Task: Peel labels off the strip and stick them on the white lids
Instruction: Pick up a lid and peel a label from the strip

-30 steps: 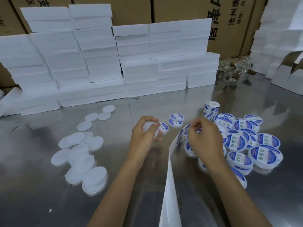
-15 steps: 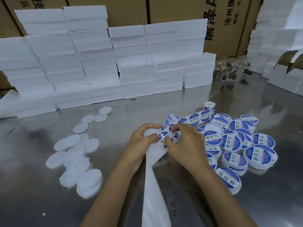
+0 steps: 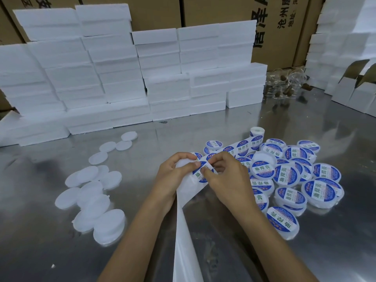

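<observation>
My left hand (image 3: 173, 174) holds a white lid (image 3: 183, 162) and pins the label strip (image 3: 240, 147) against it with the thumb. My right hand (image 3: 225, 178) pinches a blue-and-white round label (image 3: 200, 176) at the strip, right beside the lid. The strip runs back right to a small roll (image 3: 257, 132). Its bare white backing (image 3: 184, 237) hangs down between my forearms. Several plain white lids (image 3: 95, 190) lie at the left. A pile of labelled lids (image 3: 289, 176) lies at the right.
Everything sits on a shiny metal table (image 3: 203, 129). Stacked white foam boxes (image 3: 126, 78) line the back, with brown cartons (image 3: 223, 11) behind them. Clear jars (image 3: 284, 84) stand at the back right beside more white boxes (image 3: 345, 58).
My hands have come together over the strip. The right hand moved left to the label beside the lid, and the strip now stretches taut from the roll.
</observation>
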Demonstrator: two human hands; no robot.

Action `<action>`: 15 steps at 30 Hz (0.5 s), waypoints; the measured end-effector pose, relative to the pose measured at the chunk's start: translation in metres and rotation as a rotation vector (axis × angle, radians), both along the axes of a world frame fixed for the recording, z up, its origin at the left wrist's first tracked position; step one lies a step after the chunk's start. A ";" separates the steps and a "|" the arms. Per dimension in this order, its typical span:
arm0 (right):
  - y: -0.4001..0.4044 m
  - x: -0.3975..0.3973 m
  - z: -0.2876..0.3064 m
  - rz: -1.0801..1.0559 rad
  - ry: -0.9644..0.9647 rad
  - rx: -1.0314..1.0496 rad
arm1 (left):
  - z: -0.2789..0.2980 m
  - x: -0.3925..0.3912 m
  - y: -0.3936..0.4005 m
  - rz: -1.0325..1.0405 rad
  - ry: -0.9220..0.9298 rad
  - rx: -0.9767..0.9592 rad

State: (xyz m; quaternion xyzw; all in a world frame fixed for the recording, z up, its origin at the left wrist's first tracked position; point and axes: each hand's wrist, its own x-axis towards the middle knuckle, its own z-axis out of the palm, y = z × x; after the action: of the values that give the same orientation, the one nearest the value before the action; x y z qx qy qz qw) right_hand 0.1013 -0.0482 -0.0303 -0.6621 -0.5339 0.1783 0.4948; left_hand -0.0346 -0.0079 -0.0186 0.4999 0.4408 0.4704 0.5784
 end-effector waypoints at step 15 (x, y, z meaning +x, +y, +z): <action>-0.002 -0.003 0.001 -0.030 0.050 -0.012 | -0.004 0.004 0.002 0.050 -0.055 -0.055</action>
State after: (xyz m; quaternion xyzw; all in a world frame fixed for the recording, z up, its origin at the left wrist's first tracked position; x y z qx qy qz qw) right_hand 0.0987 -0.0502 -0.0293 -0.6681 -0.5104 0.1906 0.5068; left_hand -0.0306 -0.0061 -0.0227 0.4598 0.4499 0.4858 0.5917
